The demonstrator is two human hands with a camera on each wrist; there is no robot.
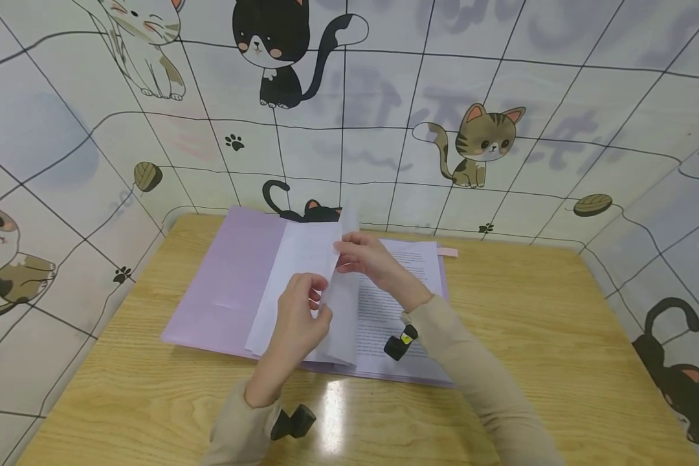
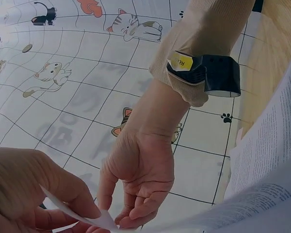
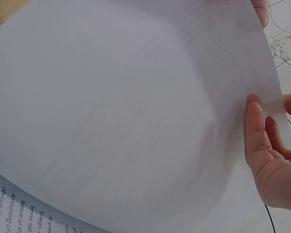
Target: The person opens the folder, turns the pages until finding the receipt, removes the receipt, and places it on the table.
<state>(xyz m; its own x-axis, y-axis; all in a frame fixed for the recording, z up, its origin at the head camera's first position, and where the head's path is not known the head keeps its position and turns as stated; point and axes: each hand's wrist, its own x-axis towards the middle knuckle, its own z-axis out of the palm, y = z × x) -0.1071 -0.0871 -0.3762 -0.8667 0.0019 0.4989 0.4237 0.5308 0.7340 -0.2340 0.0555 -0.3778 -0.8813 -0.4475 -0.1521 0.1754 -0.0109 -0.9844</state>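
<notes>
A purple folder [image 1: 227,304] lies spread on the table with printed pages [image 1: 399,285] at its right and white pages at its left. Between the two hands a thin white page [image 1: 345,310] stands raised and curved. My left hand [image 1: 298,317] pinches this page's edge between thumb and fingers, as the left wrist view shows close up. Farther along the same edge is my right hand [image 1: 378,265], its fingers loosely bent and touching the sheet. In the right wrist view those fingers [image 3: 256,131] lie against the page [image 3: 111,107], which hides most of the left hand.
The folder rests on a wooden table [image 1: 518,304] against a wall [image 1: 384,155] covered with cat drawings and grid lines. A pink tab [image 1: 448,252] sticks out at the folder's right edge. Black wrist cameras [image 1: 294,422] sit on both beige sleeves.
</notes>
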